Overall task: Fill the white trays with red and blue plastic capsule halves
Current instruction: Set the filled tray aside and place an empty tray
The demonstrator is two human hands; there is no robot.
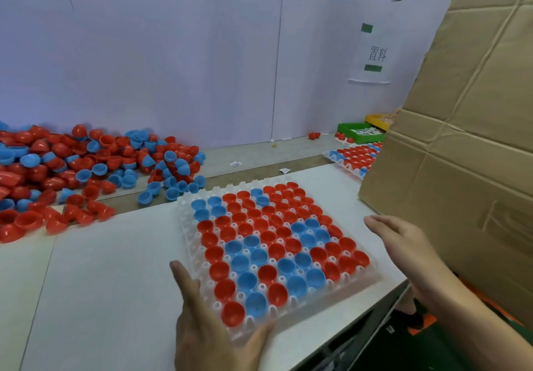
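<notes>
The white tray (187, 243) lies on the worktop (101, 269), its cells filled with red and blue capsule halves (268, 238). The left hand (207, 321) grips the tray's near-left corner, thumb curled at the front edge. The right hand (403, 243) hovers open just beside the tray's right edge, fingers straight. A loose pile of halves (86, 168) lies at rear left.
</notes>
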